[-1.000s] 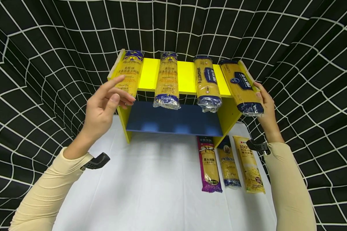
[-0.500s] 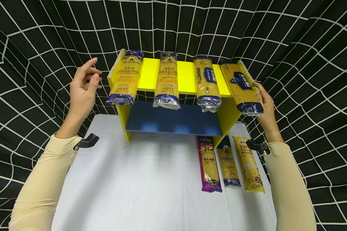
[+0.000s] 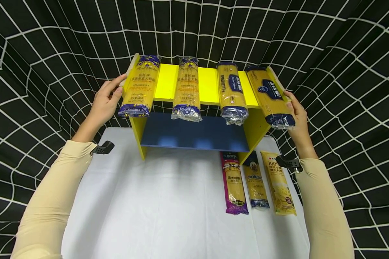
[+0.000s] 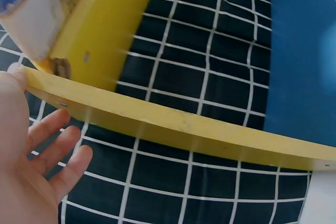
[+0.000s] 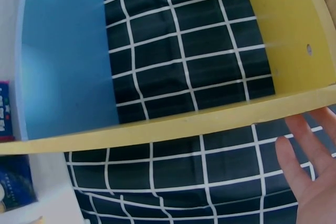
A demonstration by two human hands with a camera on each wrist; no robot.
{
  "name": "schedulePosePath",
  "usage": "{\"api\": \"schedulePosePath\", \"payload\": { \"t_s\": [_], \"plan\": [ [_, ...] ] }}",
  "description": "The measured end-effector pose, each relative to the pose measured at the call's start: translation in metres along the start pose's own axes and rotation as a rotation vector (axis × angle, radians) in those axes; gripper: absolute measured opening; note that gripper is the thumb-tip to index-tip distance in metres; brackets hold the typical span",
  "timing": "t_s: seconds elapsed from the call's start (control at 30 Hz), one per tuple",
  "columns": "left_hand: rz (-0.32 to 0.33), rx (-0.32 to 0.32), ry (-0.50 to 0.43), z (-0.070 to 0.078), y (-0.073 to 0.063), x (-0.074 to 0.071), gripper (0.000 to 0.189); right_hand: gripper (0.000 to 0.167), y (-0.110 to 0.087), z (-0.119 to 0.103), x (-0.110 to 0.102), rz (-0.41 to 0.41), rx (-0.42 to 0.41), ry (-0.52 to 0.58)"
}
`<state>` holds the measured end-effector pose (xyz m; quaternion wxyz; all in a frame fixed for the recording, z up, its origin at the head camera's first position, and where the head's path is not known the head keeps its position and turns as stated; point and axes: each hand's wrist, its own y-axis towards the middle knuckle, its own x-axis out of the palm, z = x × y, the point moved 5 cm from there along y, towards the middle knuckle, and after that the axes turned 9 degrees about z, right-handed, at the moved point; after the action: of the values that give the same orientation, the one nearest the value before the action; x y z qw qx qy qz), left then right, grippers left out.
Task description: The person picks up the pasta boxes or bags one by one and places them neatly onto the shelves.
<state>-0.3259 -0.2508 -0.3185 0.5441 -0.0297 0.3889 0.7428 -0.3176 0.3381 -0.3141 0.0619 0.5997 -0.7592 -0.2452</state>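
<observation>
A small yellow shelf unit (image 3: 209,84) with a blue lower board (image 3: 194,133) stands on the table. On its sloping top lie several spaghetti packs, among them a blue-ended pack (image 3: 140,84) at far left and a wide pack (image 3: 268,93) at far right. My left hand (image 3: 107,99) grips the top left side panel, thumb on its front edge and index finger along the outside. In the left wrist view, the other fingers (image 4: 73,166) are loosely spread beside the panel. My right hand (image 3: 298,117) holds the top right side, fingers against its outer face, thumb partly hidden by the pack.
Right of the shelf, three pasta packs lie on the white-covered table (image 3: 162,201): a pink-purple pack (image 3: 235,183), a blue pack (image 3: 256,183) and a yellow pack (image 3: 280,187). Black cloth with a white grid (image 3: 194,28) surrounds the table on the back and sides.
My left hand has moved left off the leftmost spaghetti pack, out beside the shelf, then back in to grip its side panel. The right hand has stayed put.
</observation>
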Motion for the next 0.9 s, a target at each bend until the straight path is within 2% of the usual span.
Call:
{"api": "schedulePosePath", "payload": {
  "t_s": [0.27, 0.47, 0.6, 0.9],
  "plan": [
    [0.003, 0.004, -0.021, -0.0041, 0.0013, 0.0033, 0.042, 0.044, 0.0017, 0.0006, -0.0004, 0.006, -0.005, 0.015],
    [0.017, -0.029, -0.018, -0.0050, -0.0013, 0.0051, 0.042, 0.044, -0.0006, 0.0000, 0.0004, 0.004, 0.005, -0.048],
    [0.019, -0.021, -0.025, -0.0033, -0.0022, 0.0058, 0.042, 0.044, -0.0025, -0.0018, 0.0007, 0.012, -0.004, -0.092],
    [0.037, -0.019, -0.014, -0.0024, -0.0031, 0.0057, 0.042, 0.044, -0.0024, -0.0010, 0.0007, 0.015, 0.004, -0.079]
  ]
}}
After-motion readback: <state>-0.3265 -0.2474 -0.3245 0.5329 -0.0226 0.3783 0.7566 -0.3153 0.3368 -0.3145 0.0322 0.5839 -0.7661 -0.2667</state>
